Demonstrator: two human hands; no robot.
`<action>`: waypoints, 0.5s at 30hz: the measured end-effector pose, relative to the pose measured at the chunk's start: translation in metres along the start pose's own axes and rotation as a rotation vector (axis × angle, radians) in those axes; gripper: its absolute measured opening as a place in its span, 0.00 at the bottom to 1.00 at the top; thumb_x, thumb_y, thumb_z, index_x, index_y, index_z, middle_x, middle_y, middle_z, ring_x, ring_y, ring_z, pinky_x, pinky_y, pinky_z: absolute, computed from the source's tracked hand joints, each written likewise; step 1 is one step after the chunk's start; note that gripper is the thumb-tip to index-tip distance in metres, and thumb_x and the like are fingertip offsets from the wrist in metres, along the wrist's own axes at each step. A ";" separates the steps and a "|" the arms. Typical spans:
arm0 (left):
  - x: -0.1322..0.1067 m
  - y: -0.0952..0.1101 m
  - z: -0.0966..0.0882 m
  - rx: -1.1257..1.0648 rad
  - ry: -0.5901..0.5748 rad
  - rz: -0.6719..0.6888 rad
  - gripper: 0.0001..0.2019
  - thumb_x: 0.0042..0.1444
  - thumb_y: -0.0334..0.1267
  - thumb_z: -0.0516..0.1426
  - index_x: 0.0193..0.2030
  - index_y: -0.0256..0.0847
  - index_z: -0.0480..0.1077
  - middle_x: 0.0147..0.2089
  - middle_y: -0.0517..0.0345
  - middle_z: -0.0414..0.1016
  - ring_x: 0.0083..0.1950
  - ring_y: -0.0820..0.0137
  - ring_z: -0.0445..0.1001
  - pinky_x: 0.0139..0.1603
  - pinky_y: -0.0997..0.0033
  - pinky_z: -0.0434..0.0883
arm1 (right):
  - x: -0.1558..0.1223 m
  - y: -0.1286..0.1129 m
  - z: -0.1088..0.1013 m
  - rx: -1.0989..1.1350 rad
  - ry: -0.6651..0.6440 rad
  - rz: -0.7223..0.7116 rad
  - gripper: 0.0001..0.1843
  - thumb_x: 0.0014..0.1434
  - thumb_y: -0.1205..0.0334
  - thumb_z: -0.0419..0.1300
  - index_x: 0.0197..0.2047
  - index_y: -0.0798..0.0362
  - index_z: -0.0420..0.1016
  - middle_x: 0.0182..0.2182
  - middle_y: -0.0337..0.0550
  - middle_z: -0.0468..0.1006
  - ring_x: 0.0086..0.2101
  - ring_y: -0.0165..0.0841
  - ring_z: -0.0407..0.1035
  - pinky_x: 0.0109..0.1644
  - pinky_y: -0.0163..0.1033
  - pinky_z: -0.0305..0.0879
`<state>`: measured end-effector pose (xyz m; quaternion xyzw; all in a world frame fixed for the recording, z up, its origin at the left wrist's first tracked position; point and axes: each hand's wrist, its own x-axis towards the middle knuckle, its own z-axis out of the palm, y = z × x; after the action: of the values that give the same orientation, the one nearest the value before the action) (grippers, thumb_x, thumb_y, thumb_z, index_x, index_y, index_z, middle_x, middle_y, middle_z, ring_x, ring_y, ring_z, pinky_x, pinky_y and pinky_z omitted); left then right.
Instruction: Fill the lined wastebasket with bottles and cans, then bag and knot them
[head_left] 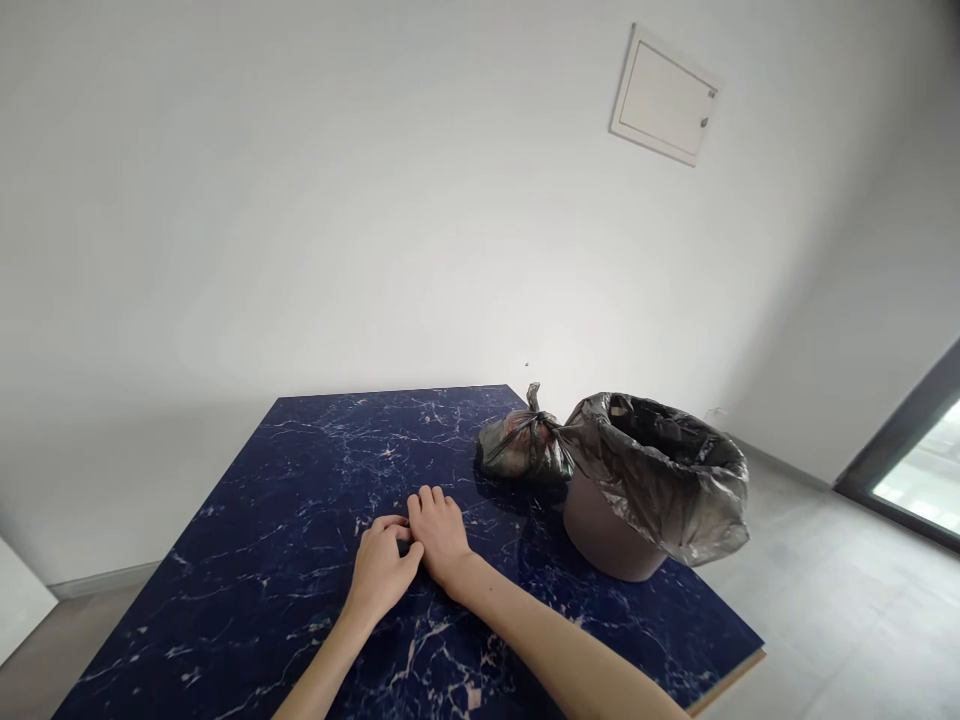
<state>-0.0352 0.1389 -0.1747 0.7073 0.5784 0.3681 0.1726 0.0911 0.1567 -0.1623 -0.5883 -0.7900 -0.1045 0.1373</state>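
Note:
Both my hands rest together on the dark blue marbled table (262, 520). My left hand (381, 570) has its fingers curled in, fingertips against my right hand. My right hand (439, 530) lies palm down with its fingers bent and pressed together, over a small dark thing I cannot make out. To their right stands a small round bin (600, 530) lined with a grey plastic bag (660, 470). A tied, filled grey rubbish bag (521, 445) sits on the table just behind and left of the bin.
The table's right edge (720, 680) drops to a grey tiled floor. A bare white wall stands behind, with a small white hatch (664, 95) high up. A dark-framed glass door (915, 470) is at far right.

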 end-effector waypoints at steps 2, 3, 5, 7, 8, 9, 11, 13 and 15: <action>0.000 -0.002 -0.002 0.013 -0.010 -0.008 0.08 0.50 0.40 0.59 0.29 0.46 0.80 0.54 0.44 0.84 0.57 0.45 0.80 0.65 0.42 0.75 | 0.000 -0.003 -0.001 -0.016 0.005 -0.021 0.05 0.73 0.67 0.61 0.51 0.56 0.76 0.49 0.45 0.79 0.50 0.39 0.75 0.51 0.45 0.76; 0.001 -0.003 -0.003 0.018 -0.016 -0.013 0.08 0.51 0.41 0.59 0.30 0.46 0.81 0.55 0.44 0.84 0.57 0.46 0.80 0.64 0.43 0.75 | 0.000 -0.003 -0.001 -0.022 0.009 -0.032 0.05 0.73 0.66 0.61 0.51 0.56 0.76 0.49 0.45 0.79 0.50 0.39 0.75 0.50 0.45 0.76; 0.001 -0.004 -0.005 0.031 -0.032 -0.027 0.10 0.51 0.41 0.59 0.34 0.45 0.82 0.56 0.45 0.84 0.58 0.47 0.80 0.64 0.45 0.76 | 0.000 -0.004 -0.002 -0.033 0.017 -0.050 0.06 0.73 0.66 0.61 0.51 0.56 0.76 0.49 0.45 0.79 0.50 0.38 0.76 0.50 0.45 0.77; 0.002 -0.004 -0.005 0.045 -0.050 -0.045 0.12 0.51 0.42 0.59 0.37 0.44 0.84 0.58 0.45 0.83 0.59 0.46 0.80 0.64 0.45 0.76 | -0.001 -0.003 -0.003 -0.041 0.024 -0.063 0.06 0.73 0.65 0.62 0.51 0.56 0.77 0.49 0.45 0.79 0.49 0.38 0.76 0.49 0.44 0.77; 0.002 -0.004 -0.005 0.053 -0.059 -0.053 0.13 0.51 0.42 0.59 0.38 0.43 0.84 0.59 0.45 0.83 0.60 0.46 0.79 0.64 0.46 0.75 | -0.001 -0.003 -0.003 -0.044 0.026 -0.067 0.06 0.73 0.65 0.62 0.51 0.56 0.77 0.48 0.45 0.79 0.49 0.38 0.77 0.49 0.44 0.78; 0.002 -0.003 -0.005 0.060 -0.066 -0.059 0.14 0.52 0.42 0.58 0.39 0.43 0.84 0.59 0.45 0.82 0.61 0.45 0.79 0.65 0.46 0.75 | -0.001 -0.002 -0.004 -0.047 0.028 -0.070 0.06 0.73 0.65 0.62 0.51 0.56 0.77 0.48 0.45 0.80 0.49 0.38 0.77 0.49 0.44 0.78; 0.002 -0.003 -0.004 0.071 -0.077 -0.065 0.15 0.53 0.42 0.58 0.41 0.42 0.85 0.61 0.45 0.82 0.62 0.45 0.78 0.66 0.46 0.74 | -0.001 -0.002 -0.004 -0.050 0.031 -0.076 0.06 0.73 0.65 0.63 0.51 0.56 0.77 0.48 0.45 0.80 0.49 0.38 0.77 0.49 0.44 0.78; 0.001 -0.002 -0.004 0.081 -0.081 -0.065 0.15 0.54 0.41 0.58 0.42 0.43 0.84 0.61 0.46 0.81 0.63 0.46 0.77 0.67 0.47 0.73 | 0.000 -0.001 -0.004 -0.049 0.034 -0.084 0.06 0.73 0.65 0.63 0.51 0.56 0.77 0.48 0.45 0.80 0.49 0.38 0.77 0.48 0.44 0.79; 0.001 -0.001 -0.004 0.087 -0.081 -0.061 0.14 0.54 0.41 0.57 0.42 0.43 0.84 0.62 0.47 0.80 0.64 0.46 0.76 0.67 0.47 0.72 | 0.000 0.000 -0.004 -0.046 0.036 -0.096 0.06 0.73 0.65 0.63 0.51 0.56 0.77 0.48 0.45 0.80 0.49 0.38 0.77 0.48 0.44 0.79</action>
<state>-0.0388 0.1389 -0.1722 0.7105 0.6077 0.3081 0.1759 0.0918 0.1551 -0.1583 -0.5508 -0.8121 -0.1396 0.1330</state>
